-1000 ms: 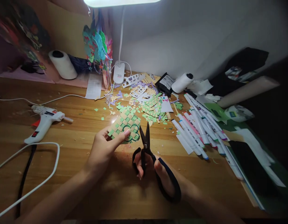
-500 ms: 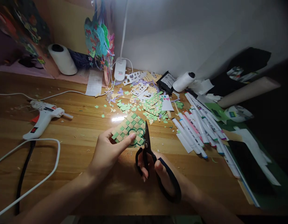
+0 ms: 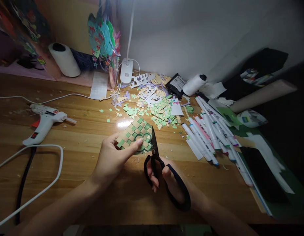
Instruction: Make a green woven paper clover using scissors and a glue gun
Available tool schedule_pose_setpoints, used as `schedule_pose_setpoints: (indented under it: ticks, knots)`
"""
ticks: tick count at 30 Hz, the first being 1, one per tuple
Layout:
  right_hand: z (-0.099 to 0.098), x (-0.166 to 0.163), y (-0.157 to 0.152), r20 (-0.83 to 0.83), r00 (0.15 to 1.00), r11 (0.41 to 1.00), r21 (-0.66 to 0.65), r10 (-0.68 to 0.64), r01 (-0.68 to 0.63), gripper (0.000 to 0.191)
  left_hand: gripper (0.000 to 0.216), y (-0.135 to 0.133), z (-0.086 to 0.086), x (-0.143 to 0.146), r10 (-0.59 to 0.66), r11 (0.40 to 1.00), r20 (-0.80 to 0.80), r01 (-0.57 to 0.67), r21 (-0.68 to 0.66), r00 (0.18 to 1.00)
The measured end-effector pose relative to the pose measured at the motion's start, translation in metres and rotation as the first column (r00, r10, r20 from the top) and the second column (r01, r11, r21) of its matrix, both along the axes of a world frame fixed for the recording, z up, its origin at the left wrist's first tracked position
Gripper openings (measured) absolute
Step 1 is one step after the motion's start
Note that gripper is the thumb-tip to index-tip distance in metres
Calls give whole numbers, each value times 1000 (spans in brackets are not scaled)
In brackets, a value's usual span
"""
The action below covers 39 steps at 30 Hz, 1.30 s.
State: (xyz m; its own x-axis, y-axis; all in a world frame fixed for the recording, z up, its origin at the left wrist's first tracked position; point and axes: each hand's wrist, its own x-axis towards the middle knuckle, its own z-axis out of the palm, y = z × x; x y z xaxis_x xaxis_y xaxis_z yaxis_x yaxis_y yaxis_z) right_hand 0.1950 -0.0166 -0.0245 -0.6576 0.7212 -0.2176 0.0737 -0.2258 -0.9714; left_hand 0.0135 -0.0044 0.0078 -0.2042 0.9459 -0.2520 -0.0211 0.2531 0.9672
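A green and tan woven paper piece, with a dark rounded outline drawn on it, is pinched in my left hand. The thumb lies on top, over part of the outline, and the other fingers are hidden beneath. My right hand grips black-handled scissors, thumb through the large loop and fingers through the smaller one. The dark blades point away from me, at the right edge of the woven paper. Whether paper sits between the blades is hard to see.
Beyond my hands lies a heap of paper scraps. Several markers and a dark phone are on the right. A white glue gun with its looping cable lies left. A power strip and thread spools stand at the back.
The whole view has shifted slightly. The scissors' blades look a little more closed along the paper's right edge, and both hands keep their holds.
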Motion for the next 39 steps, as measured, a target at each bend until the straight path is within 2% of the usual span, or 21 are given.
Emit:
schedule_pose_setpoints:
  ticks: [4,9,23,28,34,39]
  knots:
    - [-4,2,-1,39,999,1000,14,-24,23,62,22,0,0,-2,-11,1000,4,11,2,1000]
    - [-3,5,-1,100,995,999,44,-31,27,63,25,2,-1,-4,-16,1000,88,17,-10,996]
    - [-3,5,0,97,994,998,25,-52,50,62,32,4,-9,-9,-56,997,243,41,67,968]
    - [-3,5,2,91,996,1000,23,-12,10,66,30,6,-9,-11,-75,995,240,56,83,968]
    - [-2,6,5,93,994,995,77,50,-57,72,29,11,0,-15,-149,989,199,146,28,969]
    - [0,6,7,14,995,995,8,103,-103,71,31,17,3,-20,-191,981,206,193,13,960]
